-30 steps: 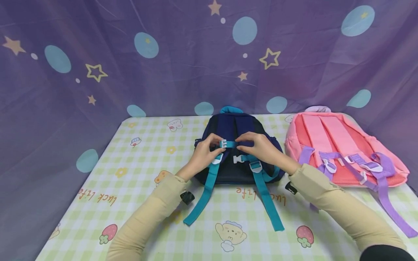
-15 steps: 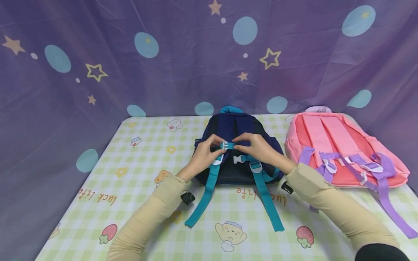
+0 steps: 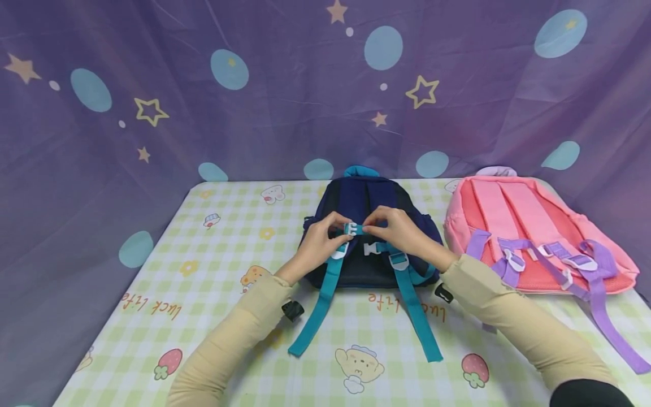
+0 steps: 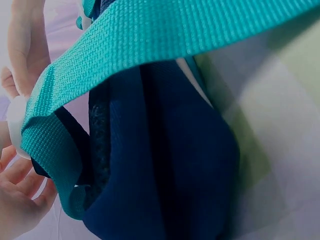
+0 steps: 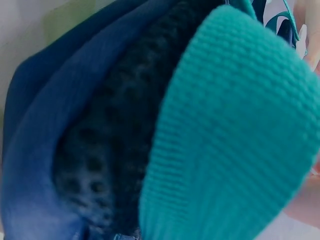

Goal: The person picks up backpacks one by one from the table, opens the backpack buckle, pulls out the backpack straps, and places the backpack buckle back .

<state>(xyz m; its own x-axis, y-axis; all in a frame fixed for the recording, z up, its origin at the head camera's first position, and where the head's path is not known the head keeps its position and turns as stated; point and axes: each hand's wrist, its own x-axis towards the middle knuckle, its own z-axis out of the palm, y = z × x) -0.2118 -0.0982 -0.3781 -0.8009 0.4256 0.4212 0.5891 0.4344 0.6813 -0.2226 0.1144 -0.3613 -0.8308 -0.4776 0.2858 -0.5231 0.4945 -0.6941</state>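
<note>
A navy backpack (image 3: 351,277) with teal webbing lies on its front, straps up. My left hand (image 3: 320,240) pinches a white side-release buckle piece (image 3: 351,229) over the bag's back. From the other side, my right hand (image 3: 399,229) pinches the short teal strap (image 3: 359,230) that runs from this buckle. A separate white buckle half (image 3: 371,249) hangs below on the right shoulder strap. White adjusters, one of them (image 3: 399,260) on the right, lead into long loose teal tails (image 3: 417,316). In the wrist views, broad teal webbing (image 4: 125,45) covers much of the bag and hands.
To the right lies a pink backpack (image 3: 488,209) with purple straps (image 3: 605,305), one trailing over the table's right side. A green checked cloth (image 3: 213,316) covers the table. Behind it hangs a purple curtain (image 3: 285,147) with stars and dots.
The fingers of my right hand have slid left along the short teal strap, closer to the buckle. My left hand and the buckle have shifted slightly right and down.
</note>
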